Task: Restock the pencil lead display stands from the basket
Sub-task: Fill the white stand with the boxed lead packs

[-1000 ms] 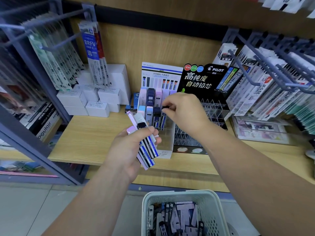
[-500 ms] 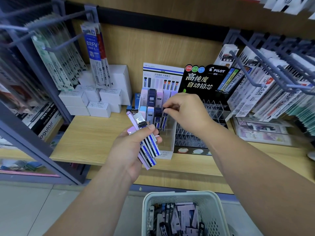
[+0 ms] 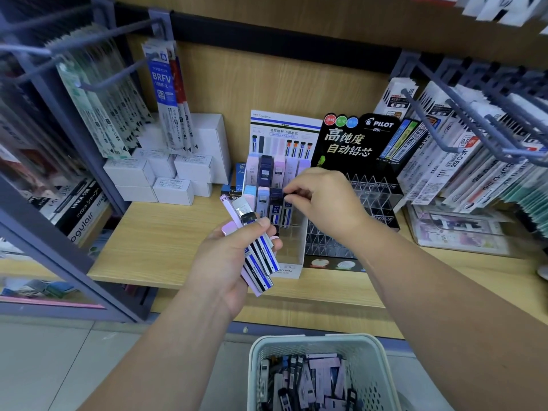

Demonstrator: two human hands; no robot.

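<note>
My left hand (image 3: pixel 228 262) grips a fanned bundle of pencil lead cases (image 3: pixel 261 256), pink, white and blue-striped, just in front of the shelf edge. My right hand (image 3: pixel 326 200) pinches the black top of a dark lead case (image 3: pixel 287 207) standing in the front row of the white Tombow display stand (image 3: pixel 293 247). That stand holds pastel and navy cases in two rows. Beside it on the right stands the black Pilot display stand (image 3: pixel 355 143) with clear triangular slots (image 3: pixel 367 200). The pale basket (image 3: pixel 382 372) below holds several more lead cases.
White boxes (image 3: pixel 166 176) are stacked on the wooden shelf (image 3: pixel 166 241) to the left. Hanging refill packs fill metal hooks at left (image 3: pixel 100 102) and right (image 3: pixel 462 149). A grey frame post (image 3: pixel 59 247) stands at the left shelf corner. Tiled floor lies below.
My right hand shifted slightly left and lifted at the front row of the white stand, still pinching the dark case. The left hand with its bundle stayed nearly still.
</note>
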